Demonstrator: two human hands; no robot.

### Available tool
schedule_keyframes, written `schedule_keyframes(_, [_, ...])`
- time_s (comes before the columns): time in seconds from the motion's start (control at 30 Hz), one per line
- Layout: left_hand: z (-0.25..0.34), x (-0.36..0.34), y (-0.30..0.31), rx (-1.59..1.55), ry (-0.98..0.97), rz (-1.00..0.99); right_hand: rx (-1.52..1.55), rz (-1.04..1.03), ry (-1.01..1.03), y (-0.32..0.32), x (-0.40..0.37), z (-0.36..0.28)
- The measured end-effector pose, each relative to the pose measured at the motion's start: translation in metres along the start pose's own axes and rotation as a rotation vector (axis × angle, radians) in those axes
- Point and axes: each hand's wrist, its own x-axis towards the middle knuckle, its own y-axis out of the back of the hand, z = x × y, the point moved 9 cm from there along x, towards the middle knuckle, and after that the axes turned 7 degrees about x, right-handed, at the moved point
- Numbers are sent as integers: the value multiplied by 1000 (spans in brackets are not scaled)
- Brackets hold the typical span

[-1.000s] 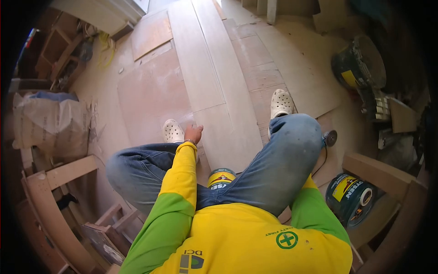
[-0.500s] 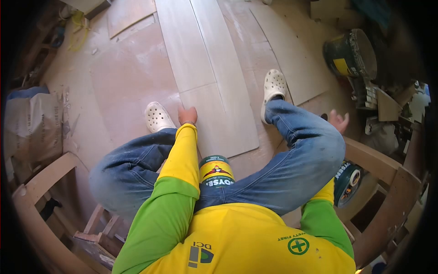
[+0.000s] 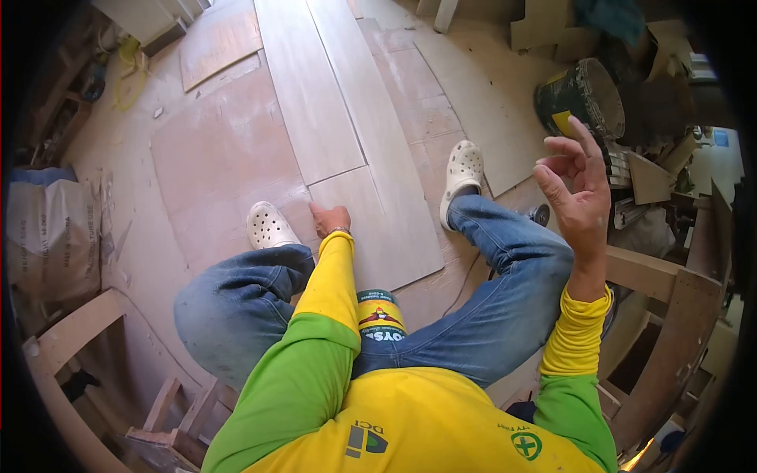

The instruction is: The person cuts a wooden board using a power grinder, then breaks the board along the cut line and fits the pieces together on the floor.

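Note:
My left hand [image 3: 331,220] is on the left edge of a short pale wood-look plank [image 3: 378,252]. Its fingers are mostly curled, one digit points left, and anything inside them is hidden. The short plank's far end meets a long plank [image 3: 315,110], with another plank [image 3: 386,118] alongside and a thin dark gap between the long ones. Raised above my right knee, my right hand [image 3: 577,173] has its fingers apart and bent, with nothing visible in it. Between my thighs is a green and yellow paint can [image 3: 380,315].
Brown sheets [image 3: 229,142] lie around the planks. A dark bucket [image 3: 587,102] stands at the far right, and a round dark tool part [image 3: 539,214] is beside my right knee. Wooden frames [image 3: 79,331] flank me; a printed sack [image 3: 55,236] leans at left. A cord crosses the floor.
My right hand has risen from beside my right knee to above it, and its fingers show clearly. The left hand stays at the plank's edge, with one digit now pointing left. The view has shifted slightly.

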Motion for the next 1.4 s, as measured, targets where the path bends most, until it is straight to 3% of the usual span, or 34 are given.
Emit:
schedule_keyframes(0.13, [0, -2, -9, -28, -49, 30, 42, 42, -152, 8, -1, 28])
schedule_keyframes(0.33, [-5, 4, -7, -78, 15, 95, -43, -127, -323, -19, 4, 41])
schedule_keyframes(0.5, [-15, 22, -13, -100, 163, 29, -127, -178, -311, -28, 1, 40])
schedule_keyframes(0.63, [-30, 42, -25, -128, 165, -27, -145, -179, -316, -26, -2, 45])
schedule_keyframes(0.7, [-29, 53, -41, -200, 97, -153, -148, -177, -340, -26, -2, 51])
schedule_keyframes(0.93, [-21, 64, -44, -212, -126, -221, -198, -206, -339, -24, -5, 56])
schedule_keyframes(1.0, [-27, 98, -82, 231, -371, -236, -175, -252, -372, -30, -8, 58])
schedule_keyframes(1.03, [-26, 92, -80, 228, -377, -238, -179, -246, -371, -32, -11, 56])
schedule_keyframes(1.1, [-24, 81, -60, 33, -246, -186, -185, -270, -347, -38, -15, 50])
schedule_keyframes(1.33, [-24, 59, -48, -313, -122, -172, -189, -266, -359, -27, -27, 64])
schedule_keyframes(1.4, [-19, 66, -49, -232, -173, -147, -239, -287, -367, -25, -29, 65])
